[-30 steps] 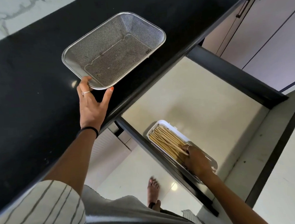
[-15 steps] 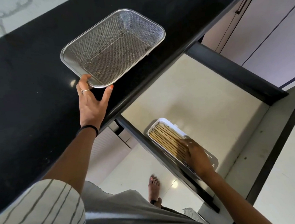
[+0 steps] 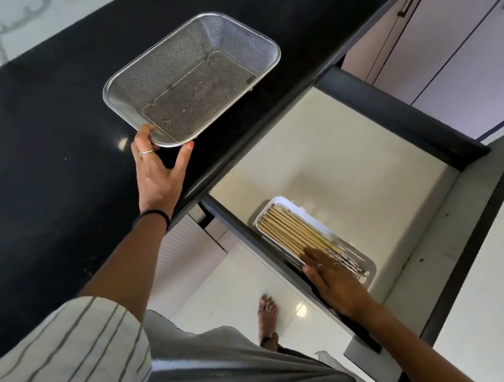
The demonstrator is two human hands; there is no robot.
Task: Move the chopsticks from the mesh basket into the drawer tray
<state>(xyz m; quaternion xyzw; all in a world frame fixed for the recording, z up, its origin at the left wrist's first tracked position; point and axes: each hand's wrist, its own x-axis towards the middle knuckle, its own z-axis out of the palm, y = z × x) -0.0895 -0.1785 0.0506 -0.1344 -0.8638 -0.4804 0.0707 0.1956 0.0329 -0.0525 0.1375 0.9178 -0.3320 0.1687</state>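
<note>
Left hand [image 3: 158, 177] pinching the near corner rim of the mesh basket [image 3: 194, 81] on the black counter [image 3: 45, 152], basket bare inside, chopsticks [image 3: 296, 235] lying side by side in the white tray [image 3: 368, 267] in the open drawer [image 3: 332, 154], right hand [image 3: 331, 278] flat, fingers spread over their near ends, gripping nothing

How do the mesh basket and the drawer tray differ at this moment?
The mesh basket sits on the black countertop; the drawer tray lies in the open drawer. The basket is see-through metal mesh and holds no chopsticks; the tray is solid white and full of chopsticks. The left hand grips the basket's rim; the right hand lies flat on the chopsticks. Both are rounded rectangles.
</note>
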